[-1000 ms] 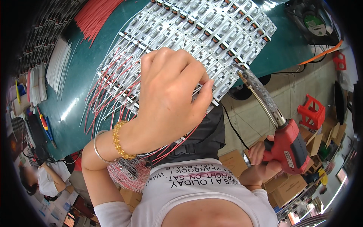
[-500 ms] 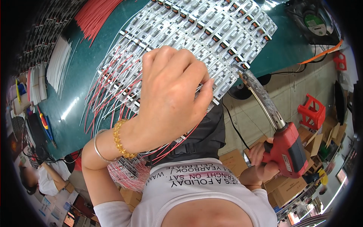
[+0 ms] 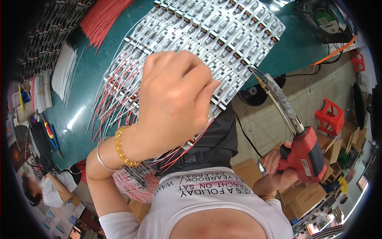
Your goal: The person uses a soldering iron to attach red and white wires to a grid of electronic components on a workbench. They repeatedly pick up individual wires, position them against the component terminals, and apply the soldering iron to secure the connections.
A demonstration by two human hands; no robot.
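Note:
A large panel of small white circuit boards (image 3: pixel 238 24) lies in front of me on the green table. My left hand (image 3: pixel 175 93) hangs over its near part, fingers curled in and the fingertips hidden behind the hand; whatever they pinch cannot be seen. My right hand (image 3: pixel 277 167) is wrapped round the handle of a red and black soldering gun (image 3: pixel 307 157). The gun's long metal barrel points up and left, with its tip near the panel's right edge. Thin red and white wires (image 3: pixel 115 93) trail off the panel's left side.
On the green tabletop (image 3: pixel 77 133) lie bundles of loose red wires (image 3: pixel 103 20) and white wires (image 3: pixel 63 75), with tweezers (image 3: pixel 51 133) near its left edge. A black fan (image 3: pixel 326 22) stands at far right. Beyond are a red stool (image 3: pixel 330 116), cardboard boxes (image 3: pixel 304 201) and another person (image 3: pixel 55 189).
My left hand has moved slightly left, still curled. The panel appears a little further left, and the soldering gun's tip has shifted slightly up and left.

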